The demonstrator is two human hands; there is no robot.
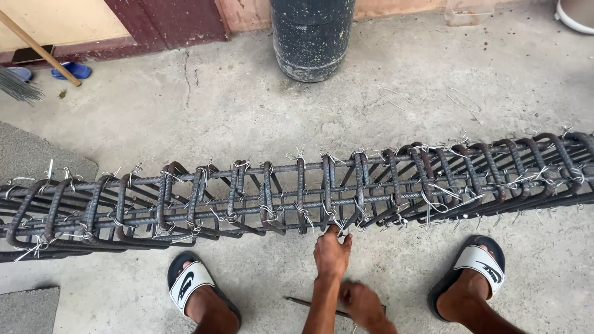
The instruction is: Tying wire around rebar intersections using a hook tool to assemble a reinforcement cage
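Though blurred and cut off at the near edge, right hand (pixel 362 304) noted low beside a thin metal rod (pixel 309 304) on the floor; grip cannot be told. Left hand (pixel 331 252) fingertips pinched at a wire tie on the near side of the rebar cage (pixel 297 192). Cage spanning left to right on concrete floor (pixel 235 105), both ends cropped. Sandalled feet either side; dark drum (pixel 311 37) beyond.

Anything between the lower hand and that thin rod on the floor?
Nothing visible. The right hand is low over the thin rod on the concrete, blurred. The left hand already touches the rebar cage.
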